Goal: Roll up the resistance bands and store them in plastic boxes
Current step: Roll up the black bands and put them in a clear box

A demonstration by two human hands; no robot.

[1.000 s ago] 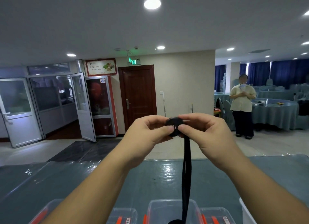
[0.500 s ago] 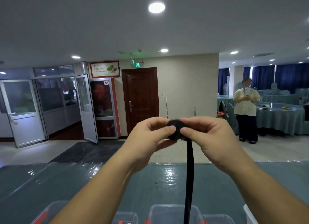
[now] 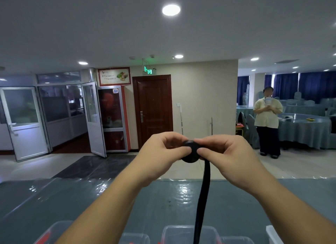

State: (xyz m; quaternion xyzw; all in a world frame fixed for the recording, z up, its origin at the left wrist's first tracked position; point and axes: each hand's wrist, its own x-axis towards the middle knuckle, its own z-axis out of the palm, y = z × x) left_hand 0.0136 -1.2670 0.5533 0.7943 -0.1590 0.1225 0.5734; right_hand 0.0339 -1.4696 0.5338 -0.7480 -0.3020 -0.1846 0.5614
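Black flat resistance band (image 3: 202, 198) partly wound into a small roll, held up at chest height over the grey-blue plastic-covered table (image 3: 91, 203). Left hand (image 3: 160, 158) and right hand (image 3: 231, 156) both pinch the roll, fingers curled; loose tail hangs toward clear plastic boxes (image 3: 180, 233) at the near edge.

A single wide-angle view comes from the person's head and faces forward across the room, tilted only a little downward, so the ceiling fills the top and the table (image 3: 72, 203) crosses the bottom. Both forearms reach in from the lower edge, and the left hand (image 3: 160, 156) and right hand (image 3: 231, 158) meet close in front of the lens at mid-frame. The brown door (image 3: 153, 111) stands straight ahead, well away, and there is no second view to share any part with.
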